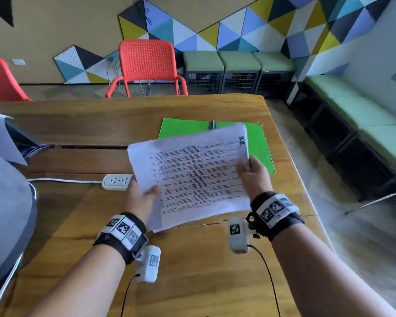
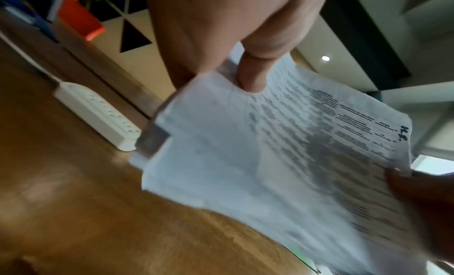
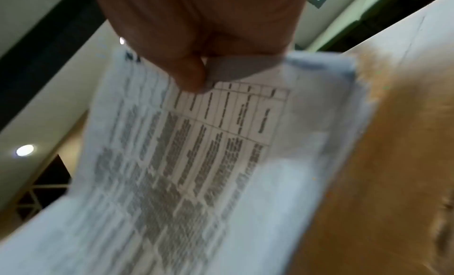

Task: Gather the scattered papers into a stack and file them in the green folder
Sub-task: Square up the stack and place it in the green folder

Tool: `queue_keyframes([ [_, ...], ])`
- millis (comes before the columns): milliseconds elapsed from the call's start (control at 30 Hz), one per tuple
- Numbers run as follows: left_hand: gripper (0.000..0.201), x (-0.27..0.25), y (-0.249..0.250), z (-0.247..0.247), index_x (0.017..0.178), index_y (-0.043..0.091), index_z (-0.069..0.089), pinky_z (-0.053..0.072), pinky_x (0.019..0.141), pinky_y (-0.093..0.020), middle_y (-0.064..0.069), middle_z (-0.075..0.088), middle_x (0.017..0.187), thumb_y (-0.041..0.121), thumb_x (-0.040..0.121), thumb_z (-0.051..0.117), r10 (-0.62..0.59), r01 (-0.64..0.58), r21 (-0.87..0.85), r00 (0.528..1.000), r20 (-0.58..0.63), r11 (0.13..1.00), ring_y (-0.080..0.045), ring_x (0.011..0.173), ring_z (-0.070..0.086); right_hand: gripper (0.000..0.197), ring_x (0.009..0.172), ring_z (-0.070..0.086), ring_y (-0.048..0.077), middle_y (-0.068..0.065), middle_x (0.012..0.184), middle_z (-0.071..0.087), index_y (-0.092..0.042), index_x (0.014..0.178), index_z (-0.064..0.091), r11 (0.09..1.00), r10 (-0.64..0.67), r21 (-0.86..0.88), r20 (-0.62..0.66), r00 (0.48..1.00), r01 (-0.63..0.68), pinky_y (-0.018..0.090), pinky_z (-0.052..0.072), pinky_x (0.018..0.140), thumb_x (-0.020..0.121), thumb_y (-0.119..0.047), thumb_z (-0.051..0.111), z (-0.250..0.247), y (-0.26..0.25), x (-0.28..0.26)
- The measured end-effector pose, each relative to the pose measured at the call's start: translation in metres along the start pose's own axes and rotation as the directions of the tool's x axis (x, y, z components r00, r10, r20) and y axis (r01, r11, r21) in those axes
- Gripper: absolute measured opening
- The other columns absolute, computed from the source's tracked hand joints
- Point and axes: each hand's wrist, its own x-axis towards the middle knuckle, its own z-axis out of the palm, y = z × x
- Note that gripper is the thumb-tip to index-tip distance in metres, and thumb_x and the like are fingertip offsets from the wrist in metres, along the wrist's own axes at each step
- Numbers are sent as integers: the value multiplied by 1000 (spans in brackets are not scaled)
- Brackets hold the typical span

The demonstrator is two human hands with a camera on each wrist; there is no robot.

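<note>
Wooden table [image 1: 192,259], power strip [image 1: 117,181] to the left. Papers [image 1: 192,175] raised over it, pinched by left hand [image 1: 142,200] and right hand [image 1: 253,177], near edges uneven. Green folder [image 1: 258,145] open just beyond. Likely risk: lower sheets sliding out, given the loose, unsquared edges.

Red chair [image 1: 146,65] against triangle-patterned wall [image 1: 238,28]

Both forearms are extended forward from the lower frame, each wrist banded with a marker strap. The left hand [image 1: 142,197], lower centre-left, is curled with thumb uppermost on a paper stack [image 1: 190,172]. The right hand [image 1: 253,177], centre-right, is seen pinching the stack's opposite edge.
</note>
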Motion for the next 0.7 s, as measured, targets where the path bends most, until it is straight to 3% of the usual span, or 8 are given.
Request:
queue_keyframes([
  [167, 37, -9, 7, 19, 116, 11, 51, 50, 92, -40, -4, 66, 111, -1, 84, 65, 70, -76, -46, 989, -128, 996, -11, 89, 66, 26, 89, 62, 11, -2, 100, 66, -23, 103, 58, 977, 44, 210, -28, 999, -37, 24, 52, 70, 92, -1, 51, 13, 34, -27],
  [267, 45, -10, -7, 16, 104, 34, 50, 50, 95, -47, 5, 65, 106, -2, 83, 66, 22, -27, -50, 994, -111, 998, -12, 94, 65, 50, 97, 63, 16, 2, 110, 62, -36, 111, 51, 934, 105, 333, 84, 991, -128, 36, 56, 80, 87, 7, 55, 7, 46, -29],
  [367, 58, -9, -17, 10, 100, 47, 56, 45, 101, -53, 5, 67, 110, -7, 81, 65, -32, 25, -66, 994, -101, 998, -22, 107, 64, 76, 97, 60, 22, 6, 112, 55, -37, 131, 36, 947, -30, 321, 81, 996, 2, 40, 56, 83, 81, 16, 57, 3, 42, -23],
  [467, 56, -6, -16, 12, 110, 38, 57, 42, 105, -51, 5, 67, 110, -11, 83, 60, -30, 26, -52, 996, -86, 998, -23, 110, 62, 78, 126, 43, 24, 4, 134, 44, -32, 140, 33, 904, -326, -268, 71, 943, 333, 55, 38, 108, 79, 6, 61, 10, 22, -13],
  [533, 50, -4, -3, 15, 122, 19, 55, 44, 105, -47, -2, 67, 112, -12, 83, 59, 14, -14, -12, 999, -50, 1000, -22, 106, 63, 68, 145, 15, 27, -1, 151, 27, -35, 139, 34, 585, -416, -669, 237, 878, 458, 66, -2, 114, 82, -15, 64, 16, 5, -11],
  [600, 41, -5, 15, 20, 121, 4, 55, 51, 94, -23, -6, 67, 104, -12, 83, 60, 117, -118, 84, 993, 16, 989, -13, 89, 66, 58, 148, 10, 24, -6, 151, 30, -36, 136, 36, 420, -407, -713, 406, 818, 562, 62, -15, 110, 85, -28, 63, 24, -10, -8],
  [667, 28, -9, 35, 25, 111, 3, 59, 43, 67, 2, -3, 64, 95, -7, 85, 62, 280, -281, 259, 959, 40, 924, -1, 74, 59, 46, 135, 41, 23, -7, 132, 55, -31, 127, 44, 480, -387, -639, 461, 799, 601, 61, 9, 117, 86, -26, 63, 30, -16, -4],
  [700, 23, -11, 45, 26, 106, 5, 61, 42, 62, 2, -2, 64, 94, -4, 85, 63, 365, -353, 312, 931, 22, 882, -4, 69, 57, 38, 117, 57, 23, -6, 118, 63, -28, 120, 49, 565, -388, -582, 437, 811, 584, 55, 31, 111, 85, -20, 63, 31, -20, -2],
])
